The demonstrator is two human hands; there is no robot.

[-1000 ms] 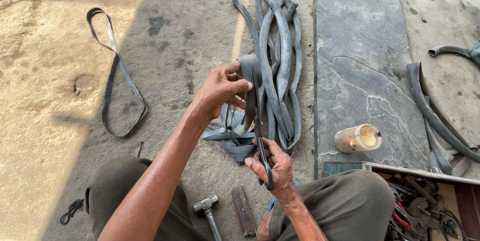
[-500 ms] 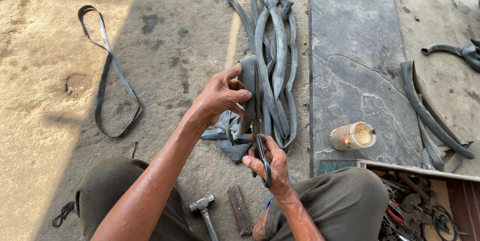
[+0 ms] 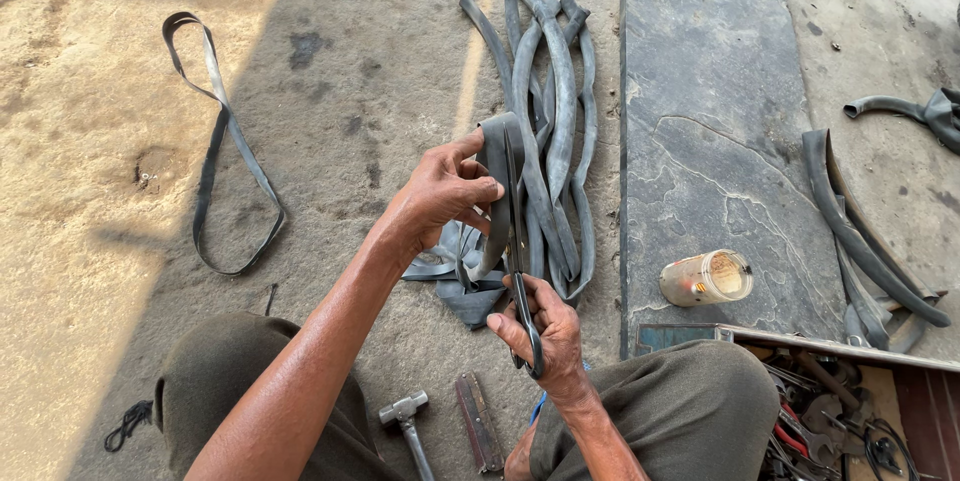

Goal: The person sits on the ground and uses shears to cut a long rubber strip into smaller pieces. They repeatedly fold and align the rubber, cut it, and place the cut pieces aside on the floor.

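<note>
Outdoor ground-level setup: rough grey concrete floor (image 3: 380, 71), left part sunlit and sandy, rest in shade, with a dark flat stone slab (image 3: 710, 121) set into it on the right. Left hand (image 3: 440, 196) holds up a folded strip of dark grey rubber inner tube (image 3: 494, 156), fingers pinching it between thumb and forefingers. Right hand (image 3: 545, 326) grips long black metal scissors (image 3: 518, 271), fingers curled shut through the handles, blades running up along the strip. Strip sits mid-frame, above the knees, directly over a pile of slack grey rubber tubes (image 3: 550, 91) on the floor. Thin black rubber loop (image 3: 215, 141) lies well apart to the left. Small steel hammer (image 3: 405, 416) and a flat rusty metal bar (image 3: 478, 421) lie between the legs. Yellowish glass jar (image 3: 705, 278) lies on its side on the slab; open tool tray (image 3: 840, 411) at lower right.
</note>
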